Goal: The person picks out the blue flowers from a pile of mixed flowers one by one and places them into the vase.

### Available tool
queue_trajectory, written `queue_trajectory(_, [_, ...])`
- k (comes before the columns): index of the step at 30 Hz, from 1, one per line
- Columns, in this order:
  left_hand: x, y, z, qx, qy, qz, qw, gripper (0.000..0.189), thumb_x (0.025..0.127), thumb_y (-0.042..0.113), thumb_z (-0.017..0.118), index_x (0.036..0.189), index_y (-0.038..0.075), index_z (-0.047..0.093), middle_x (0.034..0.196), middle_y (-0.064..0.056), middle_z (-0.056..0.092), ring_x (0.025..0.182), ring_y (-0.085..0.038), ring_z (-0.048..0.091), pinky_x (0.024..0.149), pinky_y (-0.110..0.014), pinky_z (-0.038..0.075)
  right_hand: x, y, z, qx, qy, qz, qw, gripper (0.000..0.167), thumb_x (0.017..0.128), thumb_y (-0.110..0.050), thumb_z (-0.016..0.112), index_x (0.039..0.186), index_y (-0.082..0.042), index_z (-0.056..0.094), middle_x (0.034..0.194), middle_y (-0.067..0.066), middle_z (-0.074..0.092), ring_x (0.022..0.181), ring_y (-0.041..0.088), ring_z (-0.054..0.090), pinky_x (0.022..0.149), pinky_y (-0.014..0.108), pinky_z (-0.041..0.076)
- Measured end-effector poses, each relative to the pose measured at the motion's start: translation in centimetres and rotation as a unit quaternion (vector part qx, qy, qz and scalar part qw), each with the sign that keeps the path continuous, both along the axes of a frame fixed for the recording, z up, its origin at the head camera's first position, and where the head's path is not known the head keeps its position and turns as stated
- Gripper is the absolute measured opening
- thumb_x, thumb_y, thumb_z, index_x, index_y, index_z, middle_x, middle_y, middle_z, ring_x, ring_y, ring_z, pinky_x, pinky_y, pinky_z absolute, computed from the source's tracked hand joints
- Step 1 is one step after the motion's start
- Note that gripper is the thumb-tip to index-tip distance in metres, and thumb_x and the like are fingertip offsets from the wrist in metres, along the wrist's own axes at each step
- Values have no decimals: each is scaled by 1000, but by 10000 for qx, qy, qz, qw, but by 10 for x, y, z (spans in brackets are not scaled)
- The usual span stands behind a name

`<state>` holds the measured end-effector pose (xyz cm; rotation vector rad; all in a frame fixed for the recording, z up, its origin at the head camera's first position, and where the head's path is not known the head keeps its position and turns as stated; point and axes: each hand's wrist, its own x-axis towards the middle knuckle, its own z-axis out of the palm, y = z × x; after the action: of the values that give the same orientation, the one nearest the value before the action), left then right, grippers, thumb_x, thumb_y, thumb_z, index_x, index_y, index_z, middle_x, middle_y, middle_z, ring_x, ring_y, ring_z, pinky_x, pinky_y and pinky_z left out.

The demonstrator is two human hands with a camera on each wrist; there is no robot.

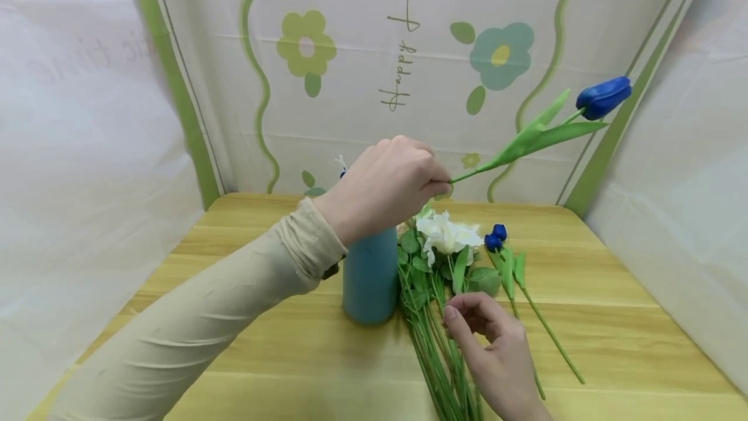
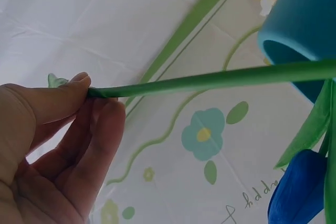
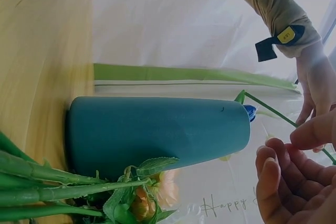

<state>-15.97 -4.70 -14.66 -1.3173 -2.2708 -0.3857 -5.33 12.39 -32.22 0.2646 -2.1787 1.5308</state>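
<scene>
My left hand [image 1: 397, 177] is raised over the blue-green vase [image 1: 370, 278] and pinches the green stem [image 2: 210, 81] of an artificial blue tulip [image 1: 604, 97] between thumb and fingers. The bloom and its leaves point up and to the right in the head view. By the vase's mouth another blue tulip [image 2: 299, 187] shows in the left wrist view. My right hand [image 1: 497, 349] hovers near the bundle of green stems [image 1: 435, 343], fingers loosely curled and holding nothing. The right wrist view shows this right hand [image 3: 299, 177] to the side of the vase's mouth.
White flowers [image 1: 447, 237] top the stem bundle, just right of the vase. A peach-coloured flower [image 3: 157, 195] lies among the leaves. Blue tulips [image 1: 495, 237] lie farther right on the wooden table [image 1: 280, 349]. Printed white curtains [image 1: 374, 25] enclose the back and sides.
</scene>
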Motion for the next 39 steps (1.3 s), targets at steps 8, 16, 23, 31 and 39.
queue_trajectory(8, [-7,4,-1,-322,213,195,9991,15,96,15,67,87,16,79,78,3,64,71,-12,57,59,-26,49,1,0,0,29,-270,58,9996,5,95,-12,68,92,-16,67,77,0,63,62,17,61,57,30,55])
queue_trajectory(16, [-10,8,-4,-340,187,287,9988,14,95,15,68,87,16,79,75,3,61,66,-13,54,55,-26,48,3,2,5,99,-404,213,9989,6,95,-14,68,90,-17,66,72,-3,62,59,17,60,54,31,54])
queue_trajectory(23, [-14,4,-14,-319,-168,454,9983,16,97,18,66,84,18,76,75,4,60,71,-13,57,61,-27,48,3,4,7,102,-337,240,9991,8,95,-12,68,89,-17,66,72,-3,62,59,16,60,53,31,54])
queue_trajectory(31, [-18,-10,-30,367,-434,358,9977,10,95,17,68,93,16,78,80,4,64,72,-10,57,61,-26,46,1,6,7,104,-213,291,9993,8,95,-9,67,90,-16,67,75,-1,64,61,18,62,55,31,55])
queue_trajectory(39, [-23,-28,-56,1384,-370,-12,9897,6,92,4,70,97,3,73,88,-3,68,74,-9,60,64,-21,50,0,8,8,44,-243,208,9995,7,95,-9,68,90,-15,67,73,0,62,60,21,60,54,31,54])
